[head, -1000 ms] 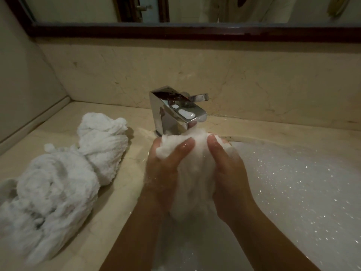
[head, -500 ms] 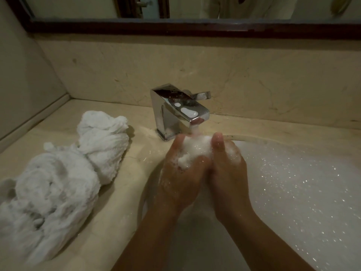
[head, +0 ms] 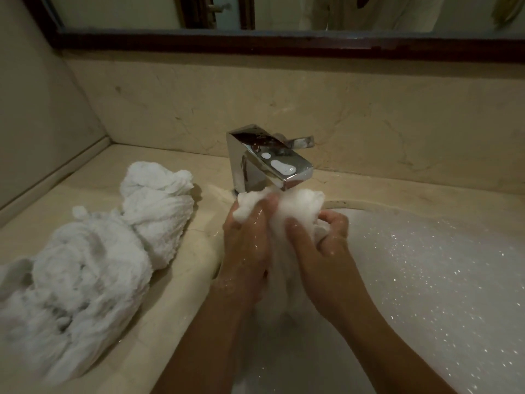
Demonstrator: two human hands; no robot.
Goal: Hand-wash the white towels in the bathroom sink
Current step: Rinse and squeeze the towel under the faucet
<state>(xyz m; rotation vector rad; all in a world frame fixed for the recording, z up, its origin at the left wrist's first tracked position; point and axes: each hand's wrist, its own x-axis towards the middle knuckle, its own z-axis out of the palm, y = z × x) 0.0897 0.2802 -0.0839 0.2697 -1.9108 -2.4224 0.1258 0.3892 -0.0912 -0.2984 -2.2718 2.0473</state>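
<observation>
We grip towel point(head: 287, 211) under tap point(head: 270, 163), left hand point(head: 247, 251) and right hand point(head: 321, 251) fingers clenched on it. Risk: suds slick, towel slips; splash onto wrung pile point(head: 93, 265) left of tap.

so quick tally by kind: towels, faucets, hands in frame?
Wet white towel in the hands: 1
Wrung white towel heap on the beige counter: 1 heap, number of towels unclear
Square chrome faucet: 1
Hands: 2, left hand, right hand
Total: 5
</observation>
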